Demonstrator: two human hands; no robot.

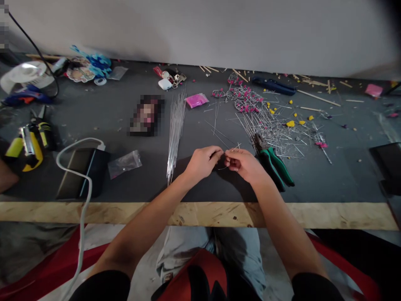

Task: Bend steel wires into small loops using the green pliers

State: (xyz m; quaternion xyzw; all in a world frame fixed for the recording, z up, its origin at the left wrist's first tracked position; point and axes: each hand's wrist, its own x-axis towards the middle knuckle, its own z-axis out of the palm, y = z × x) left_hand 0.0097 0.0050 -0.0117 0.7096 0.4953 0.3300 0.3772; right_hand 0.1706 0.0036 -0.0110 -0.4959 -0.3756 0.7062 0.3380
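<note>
Near the table's front edge, my left hand (pixel 205 162) and my right hand (pixel 242 163) almost touch at the fingertips. Both are closed in a pinch on a thin metal wire (pixel 238 146), whose bent end shows just above my right fingers. Left of my left hand lies a bundle of straight wires (pixel 176 133). Pliers with green and black handles (pixel 274 163) rest beside my right hand. Beyond them spreads a pile of wire pieces (pixel 278 133), and behind it are wire shapes with pink bits (pixel 246 98).
A pink packet (pixel 196 100), small plastic bag (pixel 125 164), black power bank (pixel 84 173) with white cable, and yellow cutter (pixel 31 148) lie around the table. Wooden sticks and a dark blue tool (pixel 273 86) are along the wall. Part of another person's hand (pixel 6 177) is at far left.
</note>
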